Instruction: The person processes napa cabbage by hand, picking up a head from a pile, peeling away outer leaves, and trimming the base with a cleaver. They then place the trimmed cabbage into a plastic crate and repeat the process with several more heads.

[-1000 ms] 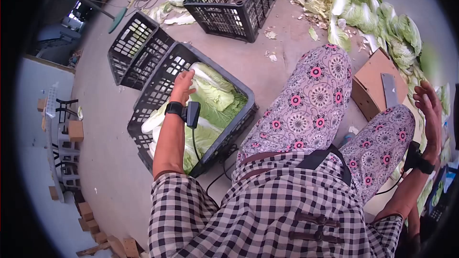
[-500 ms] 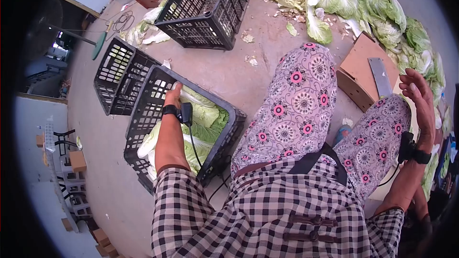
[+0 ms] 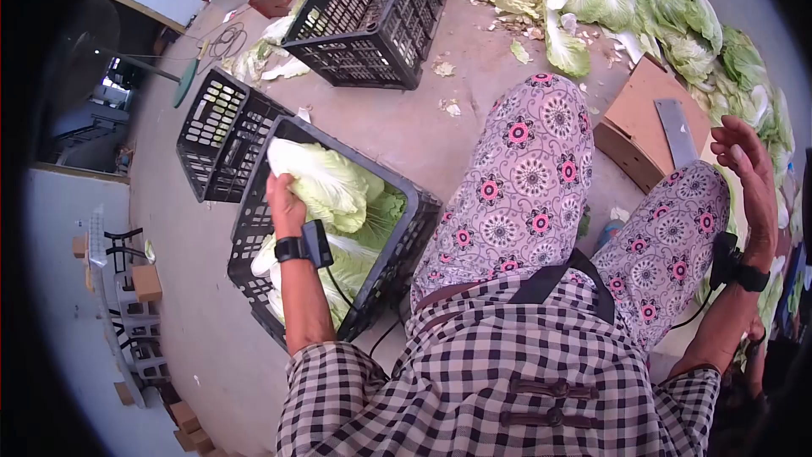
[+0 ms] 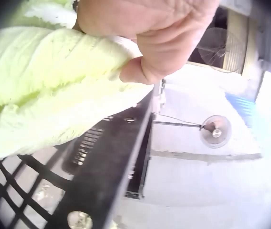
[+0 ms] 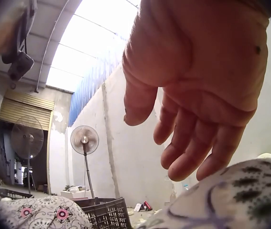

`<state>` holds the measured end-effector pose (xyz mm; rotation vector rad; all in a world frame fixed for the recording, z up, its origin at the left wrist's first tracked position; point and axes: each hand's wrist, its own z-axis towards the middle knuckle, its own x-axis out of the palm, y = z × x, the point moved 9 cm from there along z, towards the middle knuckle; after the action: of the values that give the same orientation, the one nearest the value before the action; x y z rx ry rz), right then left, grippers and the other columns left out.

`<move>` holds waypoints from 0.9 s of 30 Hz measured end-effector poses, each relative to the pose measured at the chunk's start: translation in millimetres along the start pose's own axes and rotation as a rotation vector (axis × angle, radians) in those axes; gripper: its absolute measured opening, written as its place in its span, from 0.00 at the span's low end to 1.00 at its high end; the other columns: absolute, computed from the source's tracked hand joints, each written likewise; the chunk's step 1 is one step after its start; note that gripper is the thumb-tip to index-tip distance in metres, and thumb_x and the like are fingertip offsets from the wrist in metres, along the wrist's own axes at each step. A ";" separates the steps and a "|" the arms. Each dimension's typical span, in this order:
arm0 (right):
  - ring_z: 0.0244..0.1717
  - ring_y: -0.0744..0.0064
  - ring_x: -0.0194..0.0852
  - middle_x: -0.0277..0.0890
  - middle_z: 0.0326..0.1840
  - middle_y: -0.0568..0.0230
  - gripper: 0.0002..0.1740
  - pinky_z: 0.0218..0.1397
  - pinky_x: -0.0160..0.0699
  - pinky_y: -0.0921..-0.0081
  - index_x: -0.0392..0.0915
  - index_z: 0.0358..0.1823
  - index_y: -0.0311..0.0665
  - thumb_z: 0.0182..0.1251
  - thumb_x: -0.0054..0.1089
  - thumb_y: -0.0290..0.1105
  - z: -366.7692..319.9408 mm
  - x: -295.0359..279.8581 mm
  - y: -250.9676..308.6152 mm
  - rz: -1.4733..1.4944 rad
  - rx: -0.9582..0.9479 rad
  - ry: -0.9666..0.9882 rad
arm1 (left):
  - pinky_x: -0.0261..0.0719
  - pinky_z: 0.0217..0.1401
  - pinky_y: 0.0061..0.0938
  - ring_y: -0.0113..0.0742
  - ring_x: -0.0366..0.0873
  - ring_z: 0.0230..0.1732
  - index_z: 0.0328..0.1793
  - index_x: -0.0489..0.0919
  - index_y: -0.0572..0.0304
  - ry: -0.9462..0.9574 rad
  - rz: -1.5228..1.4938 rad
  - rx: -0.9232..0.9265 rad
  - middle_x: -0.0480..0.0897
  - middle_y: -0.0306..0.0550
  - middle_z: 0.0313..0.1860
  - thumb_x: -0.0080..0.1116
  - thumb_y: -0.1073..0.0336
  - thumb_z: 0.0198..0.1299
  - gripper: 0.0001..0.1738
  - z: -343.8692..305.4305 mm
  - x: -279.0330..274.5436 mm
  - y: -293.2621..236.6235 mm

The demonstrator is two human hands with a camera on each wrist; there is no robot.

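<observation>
In the head view my left hand (image 3: 285,205) grips a napa cabbage (image 3: 320,176) by its pale stem end, over the black plastic crate (image 3: 427,207) at my left. The left wrist view shows the thumb (image 4: 134,71) pressed on the white base of that cabbage, its leafy end pointing away; the other fingers are partly hidden. More napa cabbages (image 3: 355,256) lie inside the crate beneath it. My right hand (image 3: 751,173) hangs in the air beside my right knee, fingers relaxed and holding nothing, as the right wrist view also shows.
A smaller black crate (image 3: 222,131) adjoins the first one, and another crate (image 3: 364,30) stands farther ahead. To the right, a knife with a broad blade (image 3: 675,131) lies on a cardboard box (image 3: 639,123). Cabbages and loose leaves (image 3: 668,17) are heaped along the right wall.
My left hand has reached to the crate's far side, gripped a cabbage and drawn it up and back, tilted above the others. My right hand stays nearly in place.
</observation>
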<state>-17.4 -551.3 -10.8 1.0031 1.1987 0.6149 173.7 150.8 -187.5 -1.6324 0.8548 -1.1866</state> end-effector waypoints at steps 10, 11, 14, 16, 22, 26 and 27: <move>0.50 0.71 0.71 0.72 0.51 0.59 0.23 0.59 0.66 0.73 0.67 0.57 0.34 0.60 0.54 0.31 -10.9 63.5 47.0 0.241 -0.173 0.265 | 0.70 0.61 0.35 0.41 0.74 0.54 0.61 0.64 0.65 0.449 0.162 0.434 0.74 0.50 0.55 0.50 0.70 0.52 0.27 -93.2 196.3 -143.3; 0.50 0.70 0.70 0.72 0.51 0.59 0.23 0.59 0.66 0.73 0.67 0.57 0.34 0.60 0.54 0.29 -19.2 70.4 58.6 0.276 -0.160 0.296 | 0.70 0.61 0.35 0.40 0.74 0.54 0.61 0.64 0.65 0.509 0.270 0.567 0.74 0.50 0.55 0.51 0.72 0.49 0.29 -114.6 248.9 -157.2; 0.50 0.70 0.70 0.69 0.53 0.59 0.30 0.57 0.68 0.72 0.62 0.61 0.34 0.54 0.54 0.28 -26.5 85.0 71.3 0.265 -0.174 0.279 | 0.66 0.62 0.30 0.39 0.69 0.58 0.59 0.65 0.64 0.704 0.231 0.720 0.70 0.51 0.58 0.52 0.77 0.40 0.32 -173.1 331.8 -162.0; 0.50 0.71 0.70 0.65 0.58 0.58 0.35 0.58 0.68 0.72 0.57 0.65 0.37 0.53 0.55 0.25 -32.7 88.1 90.9 0.311 -0.224 0.257 | 0.65 0.62 0.33 0.43 0.67 0.61 0.57 0.69 0.61 0.814 0.421 0.956 0.67 0.54 0.60 0.53 0.79 0.36 0.33 -201.8 369.6 -158.4; 0.54 0.70 0.69 0.63 0.60 0.58 0.43 0.58 0.69 0.71 0.52 0.67 0.38 0.51 0.65 0.29 -37.1 86.0 121.8 0.370 -0.521 0.051 | 0.67 0.61 0.32 0.43 0.70 0.60 0.58 0.70 0.57 1.106 0.444 1.021 0.72 0.51 0.58 0.56 0.78 0.36 0.34 -282.9 452.6 -112.7; 0.54 0.68 0.69 0.68 0.54 0.56 0.39 0.58 0.70 0.71 0.56 0.62 0.34 0.51 0.68 0.36 -37.6 56.6 96.4 0.595 -0.437 -0.066 | 0.69 0.59 0.35 0.45 0.70 0.60 0.64 0.65 0.56 1.200 0.424 0.959 0.72 0.52 0.57 0.63 0.72 0.39 0.39 -291.4 474.6 -96.7; 0.54 0.68 0.69 0.68 0.54 0.56 0.39 0.58 0.69 0.71 0.56 0.62 0.33 0.52 0.67 0.37 -39.1 48.3 91.7 0.622 -0.412 -0.115 | 0.70 0.58 0.35 0.45 0.70 0.59 0.64 0.65 0.56 1.207 0.415 0.922 0.72 0.52 0.57 0.64 0.71 0.40 0.40 -290.9 477.9 -94.0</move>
<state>-30.8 -457.1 46.1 1.0323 0.6038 1.2188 39.0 -326.2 88.4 0.1176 1.0090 -1.8342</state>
